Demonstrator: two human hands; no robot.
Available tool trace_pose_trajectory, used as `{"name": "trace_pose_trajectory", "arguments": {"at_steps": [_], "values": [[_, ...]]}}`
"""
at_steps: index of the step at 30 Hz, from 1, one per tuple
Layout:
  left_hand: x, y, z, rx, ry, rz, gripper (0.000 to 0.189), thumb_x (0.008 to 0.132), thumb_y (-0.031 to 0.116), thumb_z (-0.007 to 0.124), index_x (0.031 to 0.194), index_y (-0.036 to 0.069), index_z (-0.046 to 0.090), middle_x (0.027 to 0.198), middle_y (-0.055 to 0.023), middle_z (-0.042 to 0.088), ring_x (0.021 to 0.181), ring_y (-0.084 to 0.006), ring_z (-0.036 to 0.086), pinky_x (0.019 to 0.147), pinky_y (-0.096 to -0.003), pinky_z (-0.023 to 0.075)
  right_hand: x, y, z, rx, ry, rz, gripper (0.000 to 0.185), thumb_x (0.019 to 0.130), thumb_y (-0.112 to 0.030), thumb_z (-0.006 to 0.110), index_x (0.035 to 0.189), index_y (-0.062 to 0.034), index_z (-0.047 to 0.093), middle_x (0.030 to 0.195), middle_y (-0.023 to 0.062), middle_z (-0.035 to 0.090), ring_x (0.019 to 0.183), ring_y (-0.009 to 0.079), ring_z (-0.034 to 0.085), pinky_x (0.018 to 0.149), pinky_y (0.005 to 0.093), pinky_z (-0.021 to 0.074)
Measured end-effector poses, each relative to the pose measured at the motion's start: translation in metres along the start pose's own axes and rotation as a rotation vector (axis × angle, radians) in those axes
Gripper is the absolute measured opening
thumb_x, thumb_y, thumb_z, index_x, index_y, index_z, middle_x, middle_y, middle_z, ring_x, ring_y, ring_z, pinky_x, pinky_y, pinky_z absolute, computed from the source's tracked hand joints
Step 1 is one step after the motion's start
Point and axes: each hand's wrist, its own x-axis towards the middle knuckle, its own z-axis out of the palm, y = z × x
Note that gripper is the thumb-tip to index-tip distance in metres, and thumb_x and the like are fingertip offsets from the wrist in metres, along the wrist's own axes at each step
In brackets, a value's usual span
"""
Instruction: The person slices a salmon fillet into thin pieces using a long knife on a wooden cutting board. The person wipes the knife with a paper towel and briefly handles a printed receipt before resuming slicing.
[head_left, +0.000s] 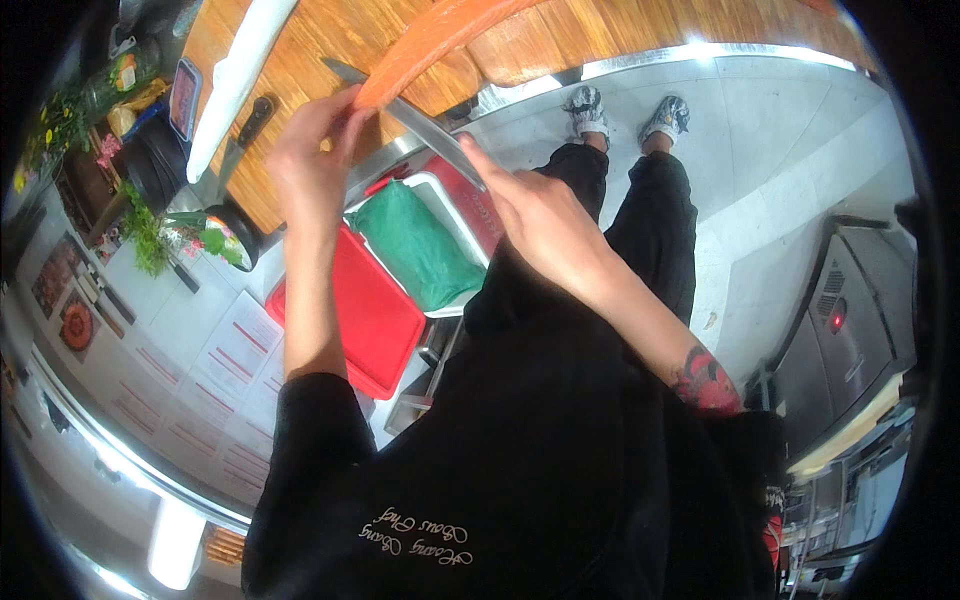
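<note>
A long orange salmon fillet (442, 37) lies on the wooden cutting board (525, 52). My left hand (315, 146) pinches its near end between thumb and fingers. A long knife (435, 135) is in my right hand (536, 214), the index finger stretched along the blade and the handle hidden by the hand. The blade crosses beneath the fillet's near end, close to my left fingertips, and its tip shows on the far side. To the left lies a second knife (251, 131) with a dark handle, beside a rolled white cloth or paper (240, 82).
A phone (185, 97) stands at the board's left edge. Below the board are a green bag (420, 244) in a white container and a red lid (360, 307). Flowers and greens (150, 232) are at left, printed sheets (225, 360) below them. A grey appliance (847, 322) stands at right.
</note>
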Motion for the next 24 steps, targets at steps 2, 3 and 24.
{"name": "trace_pose_trajectory", "arguments": {"at_steps": [2,3,24], "values": [[-0.001,0.000,0.001,-0.051,-0.003,-0.023,0.025,0.086,0.007,0.082,0.111,0.004,0.078,0.095,-0.0108,0.075,0.080,-0.0190,0.072,0.074,-0.0302,0.0567,-0.003,-0.002,-0.002,0.003,-0.031,0.023,0.062,0.097,-0.006,0.057,0.157,-0.0135,0.044,0.081,0.0254,0.067,0.074,0.0451,0.068,0.067,0.0547,0.0543],[-0.001,0.000,0.000,-0.046,-0.004,-0.021,0.025,0.087,0.005,0.081,0.111,0.003,0.078,0.097,-0.0104,0.075,0.084,-0.0179,0.073,0.077,-0.0297,0.0586,-0.001,-0.002,-0.001,-0.002,-0.043,0.026,0.063,0.097,-0.006,0.057,0.157,-0.0139,0.043,0.081,0.0256,0.067,0.073,0.0449,0.068,0.067,0.0546,0.0545],[-0.003,0.130,-0.021,-0.545,0.210,0.276,0.033,0.086,-0.005,0.063,0.116,0.003,0.073,0.118,-0.0127,0.071,0.109,-0.0342,0.067,0.101,-0.0438,0.0516,-0.155,-0.001,-0.259,-0.731,0.178,0.097,0.056,0.098,-0.005,0.063,0.152,-0.0153,0.053,0.083,0.0180,0.062,0.068,0.0338,0.063,0.068,0.0438,0.0530]]}}
